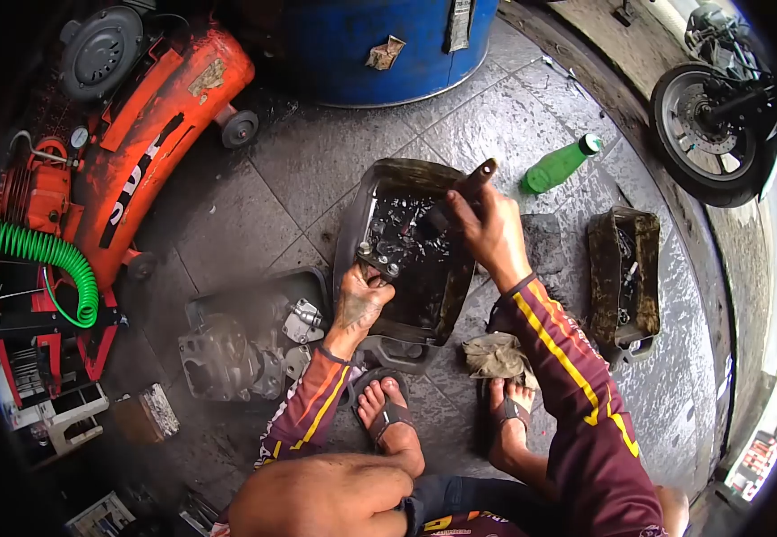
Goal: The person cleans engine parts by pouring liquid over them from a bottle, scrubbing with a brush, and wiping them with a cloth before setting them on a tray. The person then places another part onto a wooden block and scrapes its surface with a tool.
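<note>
Metal part [377, 261] with bolt heads is at the left side of the tray, the left hand's [361, 300] fingers clamped on its near end. Grime on skin and metal could loosen that grip and drop it into the tray. The right hand's [494, 231] fingers are closed round what looks like a brush [479, 181]; a hard stroke could glance off the bolt heads or flick dirty drops onto the sleeves. Inside the tray [420, 170], dark liquid with pale scraps could hide a small fallen piece. Farther off, a careless reach could knock the green bottle [556, 168].
</note>
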### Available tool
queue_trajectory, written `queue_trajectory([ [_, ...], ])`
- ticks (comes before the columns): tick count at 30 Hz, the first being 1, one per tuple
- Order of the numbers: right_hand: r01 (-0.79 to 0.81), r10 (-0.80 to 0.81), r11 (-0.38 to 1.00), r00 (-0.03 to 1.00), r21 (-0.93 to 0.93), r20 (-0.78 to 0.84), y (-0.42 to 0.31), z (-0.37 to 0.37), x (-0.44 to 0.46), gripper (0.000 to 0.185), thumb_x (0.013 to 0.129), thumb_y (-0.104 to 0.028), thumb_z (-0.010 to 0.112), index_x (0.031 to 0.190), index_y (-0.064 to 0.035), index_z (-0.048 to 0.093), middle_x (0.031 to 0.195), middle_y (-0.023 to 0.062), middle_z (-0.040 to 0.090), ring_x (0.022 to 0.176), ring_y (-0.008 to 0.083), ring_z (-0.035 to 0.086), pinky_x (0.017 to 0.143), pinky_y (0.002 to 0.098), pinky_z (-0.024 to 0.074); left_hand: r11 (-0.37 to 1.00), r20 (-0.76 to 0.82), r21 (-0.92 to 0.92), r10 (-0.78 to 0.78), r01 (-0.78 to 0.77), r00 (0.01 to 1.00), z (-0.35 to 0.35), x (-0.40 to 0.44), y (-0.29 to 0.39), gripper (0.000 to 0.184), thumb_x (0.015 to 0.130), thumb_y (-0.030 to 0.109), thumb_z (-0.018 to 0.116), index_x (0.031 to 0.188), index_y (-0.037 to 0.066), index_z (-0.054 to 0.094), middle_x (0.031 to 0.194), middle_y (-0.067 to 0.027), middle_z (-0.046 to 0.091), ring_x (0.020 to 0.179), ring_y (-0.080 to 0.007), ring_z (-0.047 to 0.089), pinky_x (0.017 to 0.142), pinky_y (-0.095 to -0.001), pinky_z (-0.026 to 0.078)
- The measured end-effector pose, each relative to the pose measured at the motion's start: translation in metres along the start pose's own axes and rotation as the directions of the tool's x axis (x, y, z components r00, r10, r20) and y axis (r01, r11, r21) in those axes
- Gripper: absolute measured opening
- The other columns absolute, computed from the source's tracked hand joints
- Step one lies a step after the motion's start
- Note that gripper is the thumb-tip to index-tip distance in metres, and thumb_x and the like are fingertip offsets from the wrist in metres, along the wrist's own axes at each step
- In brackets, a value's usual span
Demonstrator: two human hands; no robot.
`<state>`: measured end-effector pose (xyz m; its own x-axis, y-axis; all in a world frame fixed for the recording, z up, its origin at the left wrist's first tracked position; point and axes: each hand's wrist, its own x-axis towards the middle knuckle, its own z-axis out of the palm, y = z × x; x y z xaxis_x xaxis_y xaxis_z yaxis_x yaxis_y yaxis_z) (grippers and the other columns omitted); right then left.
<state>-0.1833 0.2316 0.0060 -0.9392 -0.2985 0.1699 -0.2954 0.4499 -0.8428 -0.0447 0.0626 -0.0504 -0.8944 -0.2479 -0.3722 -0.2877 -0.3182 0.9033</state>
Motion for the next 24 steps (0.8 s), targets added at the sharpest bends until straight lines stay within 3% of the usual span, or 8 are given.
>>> queue_trajectory([
  [4,0.161,-0.146,0.979,0.982,-0.129,0.115,0.02,0.015,-0.022,0.027,0.085,-0.011,0.067,0.107,0.0019,0.061,0.082,0.0247,0.067,0.08,0.0417,0.067,0.07,0.0461,0.0536,0.993,0.013,0.101,0.065,-0.066,0.998,-0.015,0.008,-0.019,0.035,0.071,-0.01,0.056,0.101,0.004,0.068,0.101,0.0,0.068,0.093,-0.0103,0.062,0.091,-0.027,0.049],
  [6,0.142,0.002,0.952,0.883,-0.27,0.47,0.025,0.028,-0.039,0.034,0.081,-0.009,0.069,0.114,-0.0053,0.062,0.089,0.0252,0.067,0.084,0.0418,0.066,0.074,0.0462,0.0542,0.985,-0.056,0.172,0.035,-0.025,0.998,-0.01,0.009,-0.019,0.031,0.071,-0.008,0.056,0.098,0.003,0.066,0.098,0.0003,0.068,0.092,-0.0099,0.062,0.089,-0.0265,0.048],
  [8,0.161,-0.133,0.982,0.961,-0.103,0.241,0.035,0.022,-0.047,0.028,0.083,-0.009,0.067,0.11,-0.0048,0.064,0.086,0.0232,0.068,0.081,0.0418,0.067,0.073,0.0445,0.0546,0.973,-0.059,0.229,0.002,0.011,0.998,-0.013,0.012,-0.018,0.031,0.069,-0.008,0.056,0.097,0.003,0.065,0.095,0.0008,0.067,0.091,-0.0096,0.061,0.087,-0.0258,0.048],
  [10,-0.042,0.035,0.997,0.994,0.061,0.107,0.009,0.001,-0.035,0.015,0.089,-0.011,0.066,0.101,-0.0009,0.066,0.086,0.0168,0.072,0.078,0.0281,0.072,0.069,0.0352,0.0542,0.973,-0.087,0.232,0.018,0.003,0.996,-0.019,0.009,-0.028,0.033,0.068,-0.008,0.056,0.099,0.002,0.064,0.097,0.0,0.066,0.092,-0.0095,0.061,0.086,-0.0253,0.048],
  [13,-0.116,0.102,0.935,0.993,0.336,0.057,-0.028,-0.012,-0.024,0.015,0.09,-0.013,0.068,0.099,-0.0011,0.065,0.081,0.0089,0.072,0.073,0.0148,0.069,0.066,0.0283,0.0518,0.825,-0.081,0.526,0.289,-0.205,0.954,-0.013,0.013,-0.021,0.033,0.066,-0.003,0.062,0.099,-0.001,0.063,0.095,-0.0105,0.066,0.095,-0.0229,0.065,0.085,-0.0313,0.051],
  [16,0.053,-0.077,0.959,0.994,0.278,0.077,-0.04,-0.002,-0.021,0.016,0.09,-0.014,0.068,0.098,-0.0013,0.064,0.079,0.0107,0.07,0.071,0.0191,0.069,0.066,0.0297,0.0517,0.628,-0.026,0.721,0.448,-0.294,0.893,0.004,0.006,-0.002,0.037,0.065,-0.004,0.065,0.102,0.0,0.065,0.097,-0.0127,0.064,0.095,-0.03,0.065,0.088,-0.0338,0.051],
  [22,-0.063,0.033,0.981,0.987,0.185,0.16,-0.046,-0.009,-0.024,0.015,0.089,-0.014,0.067,0.097,-0.0013,0.064,0.079,0.014,0.069,0.073,0.0273,0.07,0.066,0.0347,0.0525,0.536,0.016,0.783,0.491,-0.316,0.871,-0.002,-0.001,-0.009,0.042,0.064,-0.002,0.068,0.106,0.004,0.064,0.099,-0.0149,0.062,0.099,-0.0328,0.06,0.088,-0.0376,0.049],
  [24,0.09,-0.129,0.958,0.983,0.273,0.127,-0.056,-0.004,-0.027,0.015,0.088,-0.013,0.067,0.097,-0.0013,0.065,0.077,0.015,0.068,0.072,0.0294,0.07,0.067,0.0357,0.0529,0.498,0.052,0.802,0.492,-0.33,0.869,-0.008,0.009,-0.02,0.041,0.064,0.002,0.069,0.105,0.002,0.064,0.097,-0.0155,0.062,0.099,-0.0337,0.06,0.091,-0.0373,0.047],
])
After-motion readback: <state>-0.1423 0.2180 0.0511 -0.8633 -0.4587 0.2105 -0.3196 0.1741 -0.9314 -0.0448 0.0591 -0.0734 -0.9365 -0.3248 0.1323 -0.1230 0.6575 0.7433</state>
